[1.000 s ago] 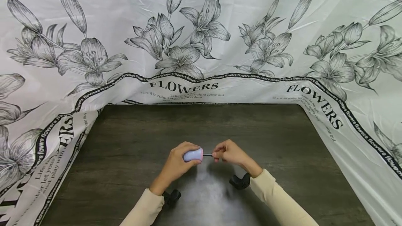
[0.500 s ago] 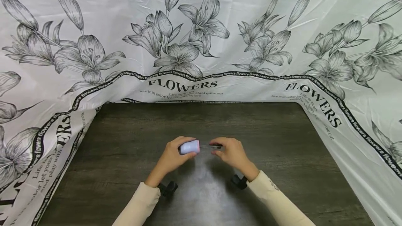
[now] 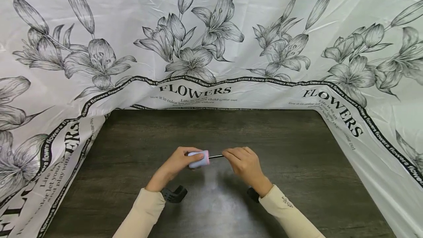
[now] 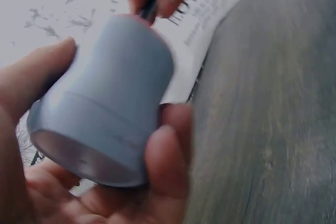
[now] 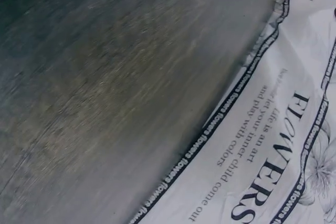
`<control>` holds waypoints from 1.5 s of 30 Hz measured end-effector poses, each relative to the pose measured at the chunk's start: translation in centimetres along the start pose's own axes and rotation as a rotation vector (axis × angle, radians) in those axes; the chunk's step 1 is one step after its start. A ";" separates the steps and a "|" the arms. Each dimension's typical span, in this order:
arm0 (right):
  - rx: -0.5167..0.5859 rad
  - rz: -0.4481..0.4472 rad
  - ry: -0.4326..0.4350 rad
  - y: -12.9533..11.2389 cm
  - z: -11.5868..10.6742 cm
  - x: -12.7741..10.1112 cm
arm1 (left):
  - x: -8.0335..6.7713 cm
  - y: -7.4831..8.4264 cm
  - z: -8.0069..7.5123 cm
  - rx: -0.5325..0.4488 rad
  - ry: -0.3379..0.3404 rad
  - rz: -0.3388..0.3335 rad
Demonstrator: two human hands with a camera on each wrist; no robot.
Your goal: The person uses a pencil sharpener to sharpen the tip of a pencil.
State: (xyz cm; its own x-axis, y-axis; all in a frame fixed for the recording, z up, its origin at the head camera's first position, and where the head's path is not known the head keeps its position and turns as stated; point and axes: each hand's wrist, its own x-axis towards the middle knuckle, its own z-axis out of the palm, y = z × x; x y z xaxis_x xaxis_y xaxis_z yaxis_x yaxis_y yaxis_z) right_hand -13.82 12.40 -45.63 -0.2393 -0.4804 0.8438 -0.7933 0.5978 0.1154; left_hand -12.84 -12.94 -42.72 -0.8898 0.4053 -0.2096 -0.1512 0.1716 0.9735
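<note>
A lavender-blue cylinder (image 3: 200,163), narrowed at its middle and pink at one end, lies nearly sideways above the table in the head view. My left hand (image 3: 175,163) grips it, the thumb along its side. In the left wrist view the pale blue body (image 4: 113,85) fills the middle, with curled fingers (image 4: 167,156) around its recessed base. From the pink end a thin dark rod (image 3: 216,156) runs rightward. My right hand (image 3: 245,162) pinches the rod's far end, its fingertips covering the tip. The right wrist view does not include the hand.
The dark wood-grain table (image 3: 211,127) lies beneath both hands. White cloth (image 3: 198,96) with black flower prints and lettering borders its back and sides. Black straps with camera mounts (image 3: 175,194) sit at the wrists.
My left hand has turned, bringing its thumb over the cylinder, which now tilts slightly. My right fingers were spread around the rod half a second ago and now pinch its end.
</note>
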 end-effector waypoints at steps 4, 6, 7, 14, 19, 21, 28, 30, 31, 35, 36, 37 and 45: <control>-0.044 -0.114 0.068 0.1 0.2 -0.3 | 0.0 -0.1 -0.4 -0.109 -0.081 -0.094; -0.072 -0.151 0.086 0.1 0.2 -0.5 | 0.1 -0.2 -0.3 -0.121 -0.090 -0.092; -0.077 -0.155 0.084 0.2 0.2 -0.6 | 0.2 -0.2 -0.1 -0.102 -0.084 -0.073; 0.151 0.023 -0.122 0.0 -0.7 -0.8 | 0.9 -0.3 1.1 0.162 0.083 0.186; 0.389 0.360 -0.404 -0.5 -1.9 1.2 | 0.4 -1.2 2.0 0.227 0.219 0.293; 0.524 0.538 -0.538 -0.4 -2.3 2.1 | 0.3 -1.6 2.5 0.272 0.267 0.357; 0.880 0.960 -0.828 0.9 -2.9 3.0 | -0.1 -2.5 3.7 0.437 0.310 0.564; 0.844 0.923 -0.825 0.9 -2.8 2.8 | -0.2 -2.6 3.7 0.474 0.320 0.588; 0.797 0.882 -0.810 0.8 -2.7 2.7 | -0.1 -2.5 3.7 0.499 0.332 0.598; 0.538 0.646 -0.676 0.0 -2.5 2.0 | 0.0 -2.5 3.3 0.590 0.361 0.591; 0.473 0.582 -0.628 -0.2 -2.4 1.8 | 0.0 -2.5 3.1 0.611 0.358 0.581; 0.412 0.519 -0.577 -0.3 -2.3 1.6 | 0.0 -2.4 3.0 0.622 0.350 0.564; 0.121 0.060 -0.214 -0.1 -1.0 0.1 | -0.3 -0.9 1.6 0.527 0.173 0.309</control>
State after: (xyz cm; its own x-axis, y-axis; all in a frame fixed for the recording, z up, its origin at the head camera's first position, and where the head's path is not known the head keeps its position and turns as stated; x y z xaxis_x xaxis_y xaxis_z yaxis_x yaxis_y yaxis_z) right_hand -13.21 12.94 -44.98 -0.3910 -0.5794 0.7152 -0.8324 0.5542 -0.0061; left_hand -11.74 -11.83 -43.67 -0.9220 0.3630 0.1343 0.3163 0.5066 0.8020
